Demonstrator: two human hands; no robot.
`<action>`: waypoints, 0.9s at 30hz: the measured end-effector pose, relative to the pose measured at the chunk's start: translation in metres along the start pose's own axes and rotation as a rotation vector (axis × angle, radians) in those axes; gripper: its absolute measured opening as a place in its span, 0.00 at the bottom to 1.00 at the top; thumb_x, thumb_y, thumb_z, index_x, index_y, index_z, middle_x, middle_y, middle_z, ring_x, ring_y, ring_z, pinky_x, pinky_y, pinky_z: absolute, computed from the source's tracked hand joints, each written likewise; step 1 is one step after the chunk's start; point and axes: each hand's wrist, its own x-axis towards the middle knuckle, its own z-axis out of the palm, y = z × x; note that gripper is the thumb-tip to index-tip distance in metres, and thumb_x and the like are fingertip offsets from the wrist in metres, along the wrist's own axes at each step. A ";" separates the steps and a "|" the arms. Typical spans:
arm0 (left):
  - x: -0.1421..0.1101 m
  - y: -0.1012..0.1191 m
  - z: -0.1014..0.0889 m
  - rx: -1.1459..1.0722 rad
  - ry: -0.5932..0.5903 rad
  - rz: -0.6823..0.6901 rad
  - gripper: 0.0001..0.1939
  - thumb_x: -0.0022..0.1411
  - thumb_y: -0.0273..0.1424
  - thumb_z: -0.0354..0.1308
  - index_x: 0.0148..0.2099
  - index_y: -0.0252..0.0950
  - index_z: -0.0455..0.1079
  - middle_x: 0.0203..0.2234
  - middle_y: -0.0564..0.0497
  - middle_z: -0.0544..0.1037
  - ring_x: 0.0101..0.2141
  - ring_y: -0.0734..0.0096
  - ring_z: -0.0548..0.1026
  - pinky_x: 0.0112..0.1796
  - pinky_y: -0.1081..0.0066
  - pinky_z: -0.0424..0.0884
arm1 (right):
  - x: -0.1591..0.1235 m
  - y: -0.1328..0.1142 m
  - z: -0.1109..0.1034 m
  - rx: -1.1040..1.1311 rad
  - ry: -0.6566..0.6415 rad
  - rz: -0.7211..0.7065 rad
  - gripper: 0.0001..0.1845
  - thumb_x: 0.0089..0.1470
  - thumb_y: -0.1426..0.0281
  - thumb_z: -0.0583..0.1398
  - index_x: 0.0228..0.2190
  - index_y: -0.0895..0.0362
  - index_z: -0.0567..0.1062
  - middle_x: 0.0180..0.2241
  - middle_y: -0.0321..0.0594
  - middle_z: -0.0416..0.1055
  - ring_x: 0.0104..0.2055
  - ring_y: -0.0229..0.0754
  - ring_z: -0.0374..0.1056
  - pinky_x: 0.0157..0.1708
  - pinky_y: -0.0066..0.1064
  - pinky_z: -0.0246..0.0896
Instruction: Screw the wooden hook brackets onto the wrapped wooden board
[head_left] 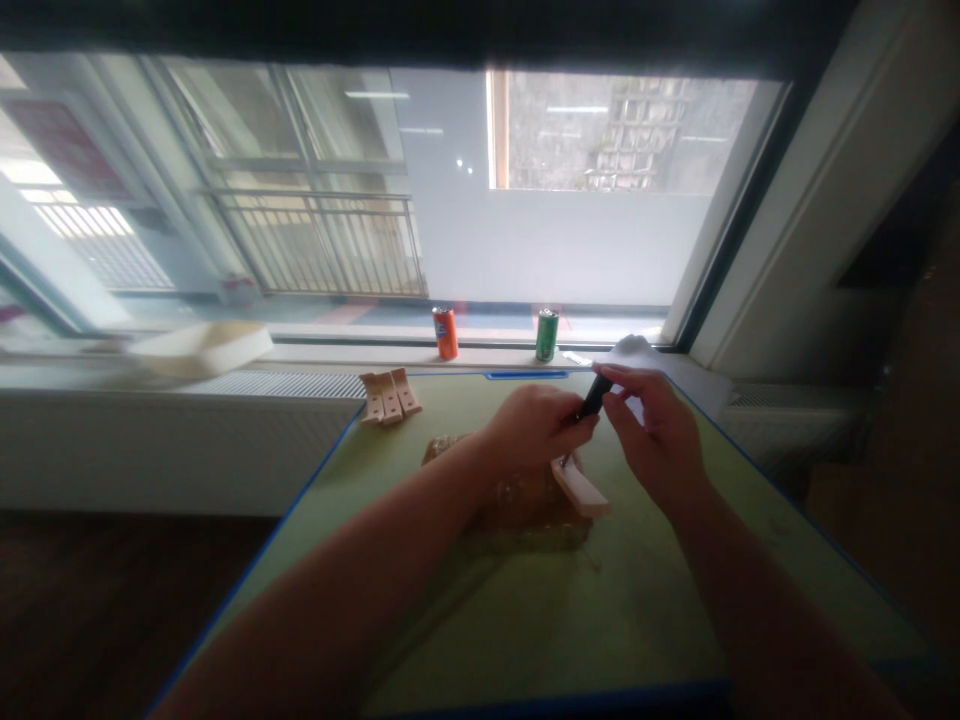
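My left hand (536, 425) is closed around the lower part of a black-handled screwdriver (596, 393), which leans to the upper right. At the top end of the handle, the thumb and fingers of my right hand (664, 430) pinch it. The thin tip comes down on the far end of a small pale wooden piece (585, 493). That piece lies tilted on a brown, clear-wrapped block (517, 510), partly hidden under my left hand and forearm. Exactly where the tip meets the wood is blurred.
Several wooden pieces with holes (391, 396) stand at the table's far left corner. On the window sill are an orange can (445, 335), a green can (547, 336) and a cream tray (206, 347). A blue edge borders the green table (637, 620). White plastic or paper (637, 352) lies behind my right hand.
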 end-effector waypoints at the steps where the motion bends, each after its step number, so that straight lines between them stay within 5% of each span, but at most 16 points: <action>1: 0.000 -0.001 0.000 -0.016 -0.003 -0.007 0.16 0.58 0.35 0.49 0.22 0.33 0.63 0.14 0.56 0.64 0.17 0.81 0.58 0.22 0.77 0.54 | 0.000 0.001 0.000 0.053 -0.026 0.055 0.14 0.51 0.73 0.57 0.41 0.53 0.70 0.44 0.41 0.69 0.42 0.42 0.65 0.39 0.38 0.63; 5: -0.001 -0.002 0.001 -0.080 0.032 -0.042 0.15 0.56 0.39 0.52 0.25 0.33 0.67 0.16 0.55 0.68 0.19 0.81 0.62 0.23 0.77 0.57 | 0.000 0.008 0.003 0.142 0.008 0.189 0.10 0.48 0.70 0.60 0.36 0.54 0.71 0.36 0.38 0.71 0.34 0.38 0.66 0.35 0.36 0.64; 10: 0.002 0.000 -0.003 -0.082 -0.055 0.027 0.18 0.58 0.40 0.50 0.26 0.33 0.70 0.16 0.54 0.69 0.20 0.80 0.64 0.24 0.77 0.59 | -0.002 0.011 0.007 -0.083 0.163 0.031 0.10 0.40 0.70 0.66 0.28 0.55 0.71 0.31 0.36 0.69 0.25 0.35 0.60 0.25 0.32 0.59; 13: 0.003 0.000 -0.005 -0.130 -0.112 0.025 0.18 0.60 0.38 0.48 0.24 0.32 0.69 0.15 0.54 0.68 0.18 0.81 0.64 0.23 0.78 0.58 | -0.002 0.009 0.004 -0.089 0.127 -0.052 0.10 0.42 0.72 0.64 0.30 0.55 0.71 0.35 0.39 0.70 0.29 0.37 0.62 0.26 0.32 0.59; 18: 0.000 -0.003 -0.002 -0.347 -0.157 -0.054 0.14 0.59 0.34 0.49 0.26 0.31 0.68 0.17 0.55 0.71 0.18 0.82 0.65 0.22 0.80 0.59 | 0.001 0.004 0.000 0.128 -0.079 0.094 0.09 0.48 0.73 0.59 0.35 0.54 0.70 0.39 0.40 0.69 0.38 0.40 0.66 0.36 0.37 0.64; 23: -0.003 -0.001 0.004 -0.301 -0.034 -0.079 0.13 0.51 0.37 0.57 0.24 0.32 0.68 0.14 0.57 0.67 0.18 0.82 0.62 0.22 0.79 0.59 | -0.003 0.001 0.011 0.166 0.035 0.150 0.07 0.45 0.71 0.62 0.31 0.54 0.71 0.36 0.37 0.67 0.33 0.38 0.66 0.32 0.33 0.65; 27: -0.001 -0.001 0.002 -0.334 -0.018 -0.115 0.12 0.53 0.36 0.56 0.25 0.31 0.69 0.16 0.56 0.68 0.20 0.82 0.63 0.24 0.79 0.60 | -0.007 -0.004 0.014 0.039 0.089 0.056 0.10 0.46 0.70 0.62 0.35 0.53 0.74 0.36 0.39 0.68 0.32 0.38 0.66 0.32 0.34 0.66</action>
